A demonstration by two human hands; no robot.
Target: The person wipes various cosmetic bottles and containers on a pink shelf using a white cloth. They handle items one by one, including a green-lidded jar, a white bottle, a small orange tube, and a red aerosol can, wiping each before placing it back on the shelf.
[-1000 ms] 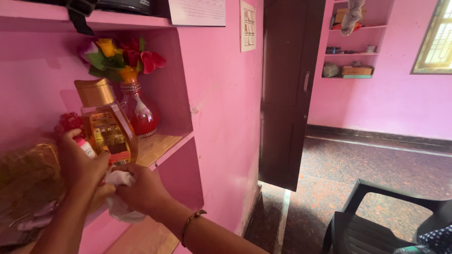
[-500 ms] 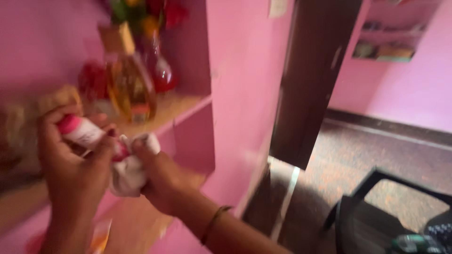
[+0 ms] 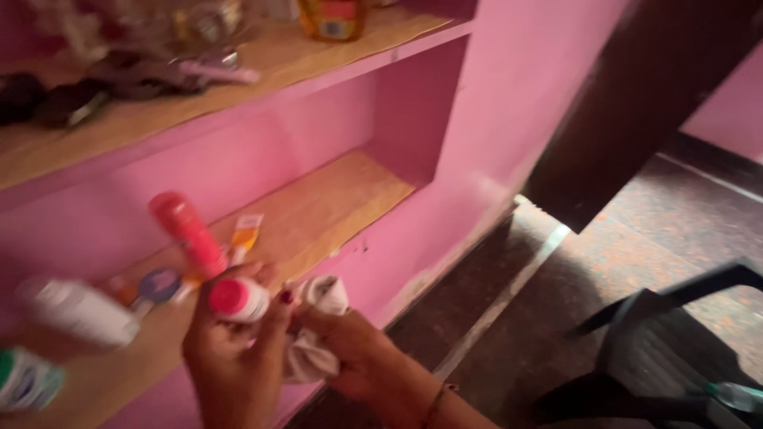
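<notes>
Small white bottle with a pink cap (image 3: 238, 299), gripped in left hand (image 3: 230, 357), fingers wrapped round the body, cap end pointing left and up, low in the scene just in front of the lower shelf (image 3: 350, 199). White cloth (image 3: 314, 334) bunched in right hand (image 3: 358, 357), fist closed on it, pressed against the bottle's right side; both hands touching each other around the cloth. Thin bangle (image 3: 435, 401) on the right wrist.

Just beyond the hands, on the lower shelf's brown liner: pink tube (image 3: 189, 233) standing tilted, small orange-and-white tube (image 3: 245, 234) lying beside it to the right, round bluish lid (image 3: 159, 284) to the left. Further left, blurred white bottle (image 3: 79, 312) lying on its side, and a green-and-white container (image 3: 28, 380) at the left edge. Upper shelf (image 3: 238, 87) far and above: amber bottle (image 3: 334, 17) cut off at the top edge, dark blurred clutter (image 3: 63, 99) to the left, too smeared to identify. Right of the pink wall: dark door (image 3: 644, 103), speckled floor (image 3: 509, 318), black plastic chair (image 3: 660, 357) near the bottom right corner.
</notes>
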